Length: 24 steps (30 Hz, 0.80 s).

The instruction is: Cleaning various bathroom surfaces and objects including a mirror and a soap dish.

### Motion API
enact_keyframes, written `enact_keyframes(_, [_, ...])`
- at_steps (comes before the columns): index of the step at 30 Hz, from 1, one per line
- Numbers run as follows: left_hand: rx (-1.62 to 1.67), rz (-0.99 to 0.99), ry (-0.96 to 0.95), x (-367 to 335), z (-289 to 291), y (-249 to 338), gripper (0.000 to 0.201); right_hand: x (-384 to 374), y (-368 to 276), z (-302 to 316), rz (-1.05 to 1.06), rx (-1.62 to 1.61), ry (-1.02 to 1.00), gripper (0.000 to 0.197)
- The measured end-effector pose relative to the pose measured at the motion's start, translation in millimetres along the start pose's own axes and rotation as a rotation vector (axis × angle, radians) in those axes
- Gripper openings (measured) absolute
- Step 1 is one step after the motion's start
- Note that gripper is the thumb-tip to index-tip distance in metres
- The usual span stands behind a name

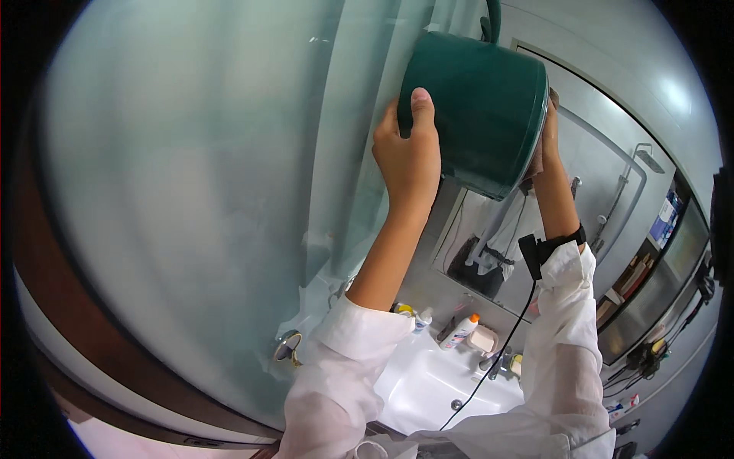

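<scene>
White sleeves (344, 375); left hand (413, 157) clasps green pot (485, 115), likely for steadiness; right hand (551, 141) at brown cloth (534, 169), grip hidden.

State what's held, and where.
Green container: left hand grips its left side; right hand, partly hidden, is at its right end with brown cloth.

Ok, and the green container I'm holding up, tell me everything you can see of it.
The green container is a dark green, rounded cylinder, smooth and slightly glossy, perhaps plastic or painted metal. A thin line rings its right end; a curved green part, possibly a handle, meets its top edge. It is raised, its length running roughly sideways in view. Your left hand grips its left side; your right hand, partly hidden, is at its right end with a brown cloth. Its inside isn't visible.
</scene>
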State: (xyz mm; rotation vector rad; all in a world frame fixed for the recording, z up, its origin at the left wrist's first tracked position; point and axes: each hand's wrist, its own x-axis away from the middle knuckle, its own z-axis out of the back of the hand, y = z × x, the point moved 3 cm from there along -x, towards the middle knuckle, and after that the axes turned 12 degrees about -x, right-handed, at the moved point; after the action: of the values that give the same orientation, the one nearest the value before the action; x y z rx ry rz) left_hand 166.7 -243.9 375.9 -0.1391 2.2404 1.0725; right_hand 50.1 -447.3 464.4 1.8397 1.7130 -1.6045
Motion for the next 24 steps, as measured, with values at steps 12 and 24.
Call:
enact_keyframes(12, [-0.484,-0.626,0.589,14,-8,20,0.026,5,-14,-12,0.056,-0.004,0.088,0.026])
enact_keyframes(24, [-0.205,-0.81,0.593,7,-6,17,0.018,6,-20,-23,0.07,0.029,0.105,0.027])
